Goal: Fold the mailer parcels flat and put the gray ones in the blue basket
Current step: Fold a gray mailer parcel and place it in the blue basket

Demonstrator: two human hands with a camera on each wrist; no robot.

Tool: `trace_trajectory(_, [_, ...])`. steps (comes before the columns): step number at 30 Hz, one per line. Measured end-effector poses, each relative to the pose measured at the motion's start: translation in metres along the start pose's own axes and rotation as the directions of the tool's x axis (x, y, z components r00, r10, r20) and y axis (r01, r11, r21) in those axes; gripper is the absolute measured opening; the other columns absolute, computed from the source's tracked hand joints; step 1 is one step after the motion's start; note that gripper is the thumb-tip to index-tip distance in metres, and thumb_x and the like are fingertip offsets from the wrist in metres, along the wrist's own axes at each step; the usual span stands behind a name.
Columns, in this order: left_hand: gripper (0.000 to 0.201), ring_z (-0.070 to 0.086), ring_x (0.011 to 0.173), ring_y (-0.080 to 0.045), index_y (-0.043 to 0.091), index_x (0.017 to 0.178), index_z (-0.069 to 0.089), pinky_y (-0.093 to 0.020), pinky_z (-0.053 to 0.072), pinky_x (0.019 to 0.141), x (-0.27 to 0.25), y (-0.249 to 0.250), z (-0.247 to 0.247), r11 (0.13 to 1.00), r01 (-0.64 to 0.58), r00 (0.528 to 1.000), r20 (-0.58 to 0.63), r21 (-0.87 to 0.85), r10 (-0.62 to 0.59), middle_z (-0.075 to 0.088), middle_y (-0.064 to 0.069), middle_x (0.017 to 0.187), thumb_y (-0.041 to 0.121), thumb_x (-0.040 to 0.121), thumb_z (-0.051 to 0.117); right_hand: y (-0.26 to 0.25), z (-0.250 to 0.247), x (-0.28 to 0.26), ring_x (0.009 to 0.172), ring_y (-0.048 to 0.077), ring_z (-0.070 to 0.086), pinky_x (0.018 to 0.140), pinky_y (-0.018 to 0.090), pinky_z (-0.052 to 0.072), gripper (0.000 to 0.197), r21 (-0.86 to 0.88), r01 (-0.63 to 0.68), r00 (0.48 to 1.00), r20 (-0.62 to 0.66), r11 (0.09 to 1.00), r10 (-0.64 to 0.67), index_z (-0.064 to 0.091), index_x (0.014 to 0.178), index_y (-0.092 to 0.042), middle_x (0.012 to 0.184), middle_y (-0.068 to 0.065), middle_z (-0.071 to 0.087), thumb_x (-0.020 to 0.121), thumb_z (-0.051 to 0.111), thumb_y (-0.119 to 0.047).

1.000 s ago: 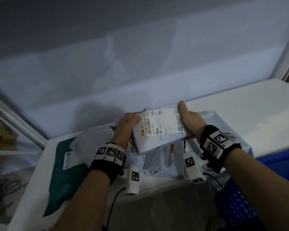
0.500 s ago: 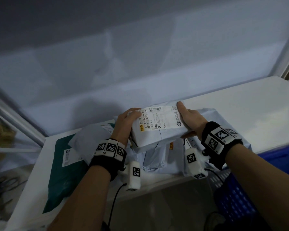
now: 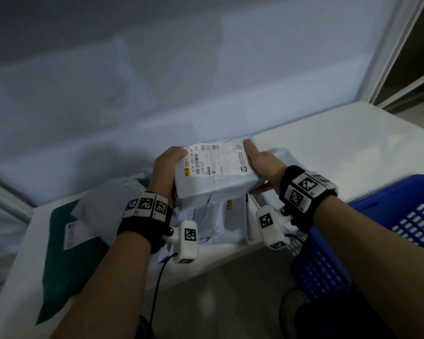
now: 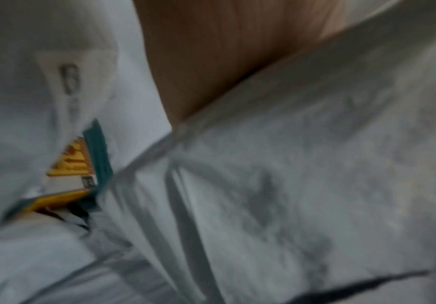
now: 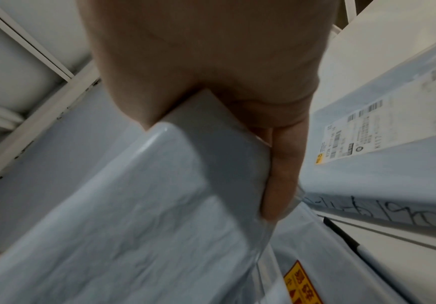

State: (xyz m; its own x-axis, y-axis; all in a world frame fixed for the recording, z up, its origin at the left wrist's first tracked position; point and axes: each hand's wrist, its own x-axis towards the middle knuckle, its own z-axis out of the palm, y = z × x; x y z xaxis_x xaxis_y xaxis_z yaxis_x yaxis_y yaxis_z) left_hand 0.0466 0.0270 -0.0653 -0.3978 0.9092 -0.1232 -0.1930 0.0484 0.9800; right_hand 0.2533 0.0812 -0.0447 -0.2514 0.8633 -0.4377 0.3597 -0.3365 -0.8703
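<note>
Since a second ago the gray parcel sits a little higher above the pile of mailers, label up, the blue basket now closer on the near right. Bare white surface lies open to the far right. Left hand and right hand each clasp one end, fingers curled around it.

There were two hands, one folded gray parcel held up between them, one dark green mailer, one blue basket, and a heap of gray parcels too overlapped to count exactly.
</note>
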Motion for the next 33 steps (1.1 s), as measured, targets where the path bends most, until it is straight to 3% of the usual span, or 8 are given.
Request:
trace_trajectory(5, [0.053,0.066,0.100,-0.025,0.021,0.122,0.058,-0.038,0.054,0.085,0.002,0.009,0.034,0.997,-0.064,0.998,0.017,0.037,0.063,0.064,-0.011,0.119,0.029,0.069,0.060,0.005,-0.025,-0.015,0.093,0.030,0.066,0.062,0.049,0.061,0.068,0.082,-0.007,0.995,-0.101,0.997,0.015,0.058,0.117,-0.012,0.108,0.009,0.066,0.093,0.028,-0.069])
trace_trajectory(9, [0.084,0.068,0.109,-0.023,0.017,0.152,0.029,-0.044,0.054,0.095,0.004,0.003,0.058,1.000,-0.014,0.998,0.057,0.017,0.013,0.063,-0.007,0.131,0.040,0.081,0.068,0.009,-0.050,-0.024,0.088,0.031,0.066,0.066,0.048,0.061,0.066,0.128,0.027,0.976,-0.219,0.991,0.002,0.057,0.110,-0.009,0.100,0.010,0.065,0.096,0.024,-0.064])
trace_trajectory(14, [0.039,0.068,0.109,-0.019,0.019,0.133,0.057,-0.040,0.051,0.096,-0.018,0.001,0.093,0.999,-0.029,0.987,0.160,0.025,0.024,0.071,-0.001,0.120,0.040,0.103,0.045,0.009,-0.077,-0.029,0.103,0.036,0.062,0.085,0.051,0.056,0.067,0.206,0.074,0.946,-0.325,0.976,-0.003,0.056,0.117,-0.010,0.118,0.014,0.061,0.096,0.022,-0.063])
trace_trajectory(18, [0.041,0.068,0.109,-0.021,0.018,0.132,0.059,-0.043,0.050,0.100,-0.025,0.015,0.121,0.998,-0.041,0.984,0.173,0.049,0.032,0.070,-0.005,0.122,0.042,0.103,0.042,0.008,-0.101,-0.030,0.121,0.034,0.052,0.106,0.039,0.040,0.071,0.230,0.126,0.918,-0.396,0.965,-0.025,0.052,0.132,0.000,0.133,0.018,0.055,0.100,0.022,-0.056])
trace_trajectory(23, [0.059,0.060,0.122,-0.018,0.020,0.137,0.055,-0.044,0.041,0.111,-0.029,0.033,0.163,0.985,-0.108,0.980,0.184,0.134,0.082,0.064,0.002,0.133,0.056,0.091,0.051,0.013,-0.134,-0.027,0.115,0.033,0.057,0.106,0.045,0.042,0.072,0.396,0.177,0.911,-0.413,0.901,0.002,0.058,0.126,-0.002,0.127,0.014,0.061,0.094,0.031,-0.061])
trace_trajectory(27, [0.036,0.065,0.113,-0.018,0.019,0.127,0.062,-0.043,0.044,0.108,-0.031,0.038,0.194,0.978,-0.118,0.974,0.213,0.172,0.080,0.069,0.001,0.122,0.038,0.103,0.043,0.021,-0.162,-0.033,0.108,0.029,0.058,0.102,0.042,0.044,0.056,0.444,0.222,0.906,-0.423,0.868,-0.015,0.060,0.113,-0.008,0.117,0.009,0.064,0.096,0.032,-0.053])
trace_trajectory(29, [0.036,0.065,0.115,-0.019,0.023,0.122,0.065,-0.045,0.042,0.110,-0.034,0.036,0.212,0.977,-0.109,0.968,0.243,0.184,0.062,0.070,0.002,0.121,0.042,0.099,0.045,0.026,-0.179,-0.040,0.104,0.026,0.056,0.097,0.036,0.043,0.043,0.438,0.232,0.900,-0.435,0.868,-0.022,0.057,0.107,-0.013,0.110,0.005,0.061,0.101,0.031,-0.046])
trace_trajectory(33, [0.034,0.065,0.115,-0.020,0.024,0.115,0.067,-0.047,0.040,0.111,-0.039,0.035,0.244,0.974,-0.099,0.946,0.322,0.202,0.029,0.071,0.002,0.119,0.042,0.100,0.042,0.035,-0.211,-0.050,0.109,0.027,0.054,0.105,0.041,0.041,0.049,0.406,0.240,0.867,-0.499,0.882,-0.006,0.057,0.121,-0.009,0.113,0.006,0.057,0.101,0.030,-0.045])
